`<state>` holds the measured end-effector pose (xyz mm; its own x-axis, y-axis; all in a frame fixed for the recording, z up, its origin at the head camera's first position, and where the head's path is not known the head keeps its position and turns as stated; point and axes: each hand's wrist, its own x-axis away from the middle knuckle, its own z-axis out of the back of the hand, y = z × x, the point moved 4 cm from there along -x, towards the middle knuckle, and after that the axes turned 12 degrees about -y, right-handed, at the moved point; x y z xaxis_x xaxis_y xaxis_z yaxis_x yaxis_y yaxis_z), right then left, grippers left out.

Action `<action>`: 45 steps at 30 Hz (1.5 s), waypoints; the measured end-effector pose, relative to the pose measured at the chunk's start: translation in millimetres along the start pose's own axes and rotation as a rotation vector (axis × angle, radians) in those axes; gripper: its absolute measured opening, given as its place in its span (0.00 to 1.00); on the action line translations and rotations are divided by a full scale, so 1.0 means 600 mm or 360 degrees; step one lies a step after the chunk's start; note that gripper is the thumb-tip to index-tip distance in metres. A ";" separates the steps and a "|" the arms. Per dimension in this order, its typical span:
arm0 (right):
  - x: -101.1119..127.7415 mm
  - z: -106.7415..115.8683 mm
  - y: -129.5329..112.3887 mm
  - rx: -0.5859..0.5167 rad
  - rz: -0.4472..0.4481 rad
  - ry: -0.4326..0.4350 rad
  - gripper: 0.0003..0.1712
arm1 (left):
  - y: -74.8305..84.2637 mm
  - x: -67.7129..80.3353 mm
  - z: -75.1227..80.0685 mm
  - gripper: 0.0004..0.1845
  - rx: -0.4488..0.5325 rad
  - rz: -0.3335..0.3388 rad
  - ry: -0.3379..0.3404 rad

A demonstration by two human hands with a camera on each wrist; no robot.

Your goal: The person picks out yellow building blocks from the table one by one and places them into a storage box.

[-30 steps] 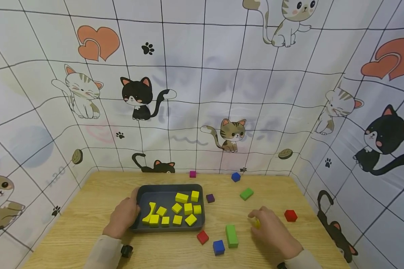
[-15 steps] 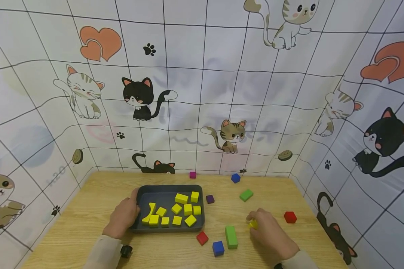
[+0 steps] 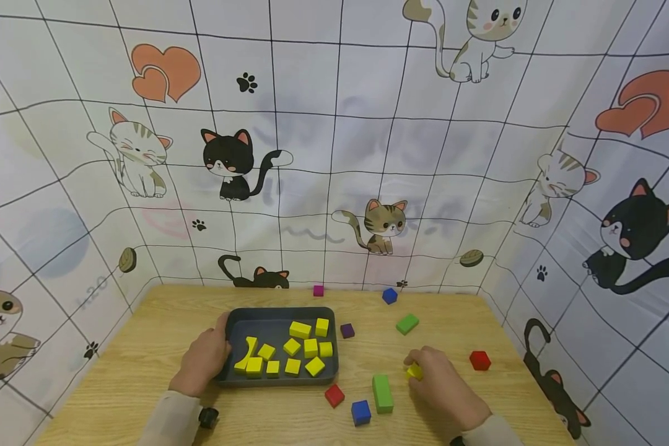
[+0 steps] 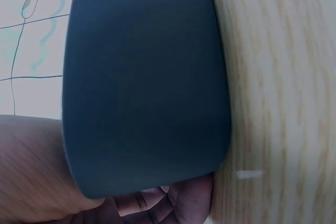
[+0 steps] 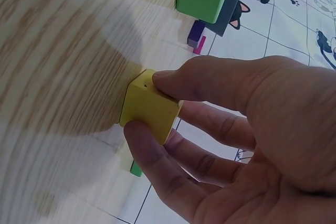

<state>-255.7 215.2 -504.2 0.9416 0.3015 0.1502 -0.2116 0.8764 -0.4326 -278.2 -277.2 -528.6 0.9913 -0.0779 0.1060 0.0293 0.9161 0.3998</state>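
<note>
My right hand pinches a small yellow block just above the wooden table, right of a long green block. The right wrist view shows that yellow block gripped between thumb and fingers. My left hand grips the left wall of a dark grey tray that holds several yellow blocks. In the left wrist view the tray's outer wall fills the frame, with fingers curled under its lower edge.
Loose blocks lie on the table: red, blue, purple, green, red, blue and magenta near the back. Cat-print fabric walls enclose three sides of the table.
My right hand has drawn slightly left and toward the green block with the yellow block now raised between its fingers. The left hand and tray have stayed put.
</note>
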 end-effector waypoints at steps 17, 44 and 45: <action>-0.009 -0.003 -0.007 0.0030 -0.0025 -0.0010 0.17 | -0.002 -0.002 0.001 0.40 0.0024 0.0035 -0.0027; -0.087 0.028 -0.178 0.0150 0.0393 -0.0035 0.15 | -0.004 -0.002 0.001 0.40 0.0022 0.0020 -0.0009; -0.092 0.026 -0.186 0.0158 0.0406 -0.0050 0.15 | -0.004 -0.002 0.001 0.40 0.0024 0.0021 -0.0008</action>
<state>-288.2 106.9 -450.5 0.8463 0.5273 0.0757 -0.4670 0.8028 -0.3707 -279.5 -279.4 -529.2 0.9909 -0.0678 0.1162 0.0140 0.9110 0.4122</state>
